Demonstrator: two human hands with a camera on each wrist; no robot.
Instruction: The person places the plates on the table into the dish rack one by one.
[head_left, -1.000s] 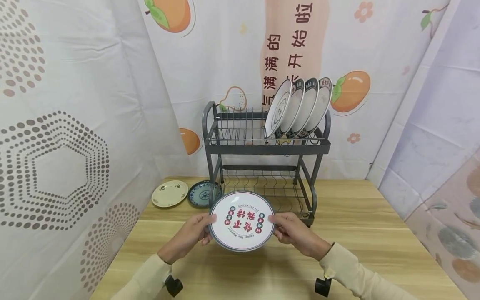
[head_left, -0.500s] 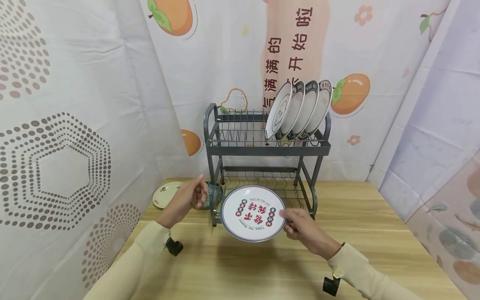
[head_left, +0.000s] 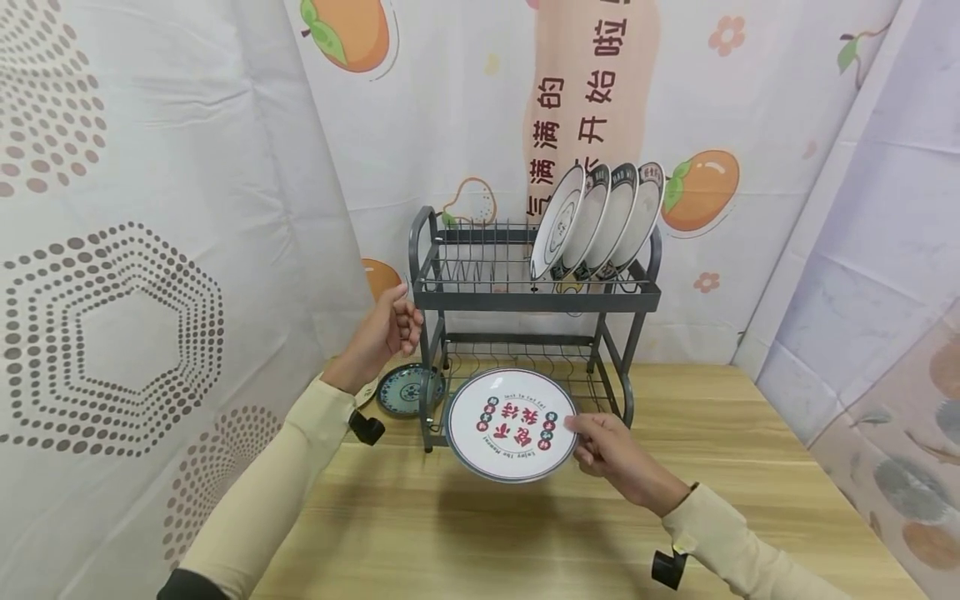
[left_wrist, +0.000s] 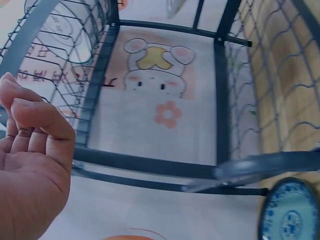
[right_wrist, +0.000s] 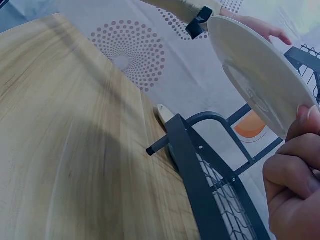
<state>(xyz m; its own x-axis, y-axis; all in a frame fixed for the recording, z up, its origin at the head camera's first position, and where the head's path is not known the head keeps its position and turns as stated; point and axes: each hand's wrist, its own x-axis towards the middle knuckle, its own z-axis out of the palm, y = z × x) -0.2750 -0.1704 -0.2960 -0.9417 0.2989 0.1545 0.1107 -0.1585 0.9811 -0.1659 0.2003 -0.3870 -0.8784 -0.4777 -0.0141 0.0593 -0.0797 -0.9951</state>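
Brown dotted hexagons and circles pattern the pale side curtain (head_left: 142, 342). The left hand (head_left: 384, 329) is raised beside the rack's upper left corner, its fingers loosely bent and holding nothing. Toward the desk's far left corner lie a cream plate (head_left: 367, 392), mostly behind the sleeve, and a blue plate (head_left: 402, 389) with a floral border, beside the rack's left leg. The rack (head_left: 536, 300) is dark metal, two-tiered, with wavy wire grids, near the desk's far edge. In front of it, above the wooden desk (head_left: 705, 450), is the white plate (head_left: 512, 425), round and glossy, with a dark rim line, red characters 食不我待, and "Enjoy The Moment"; its circled characters are too small to read. Behind, the back curtain (head_left: 465, 100) shows 满满的, 开始 and 啦. Four upright plates (head_left: 617, 218) lean in the top tier's right half, their dark-banded lettering partly hidden. The right hand (head_left: 618, 454) pinches the white plate's right edge, thumb on top.
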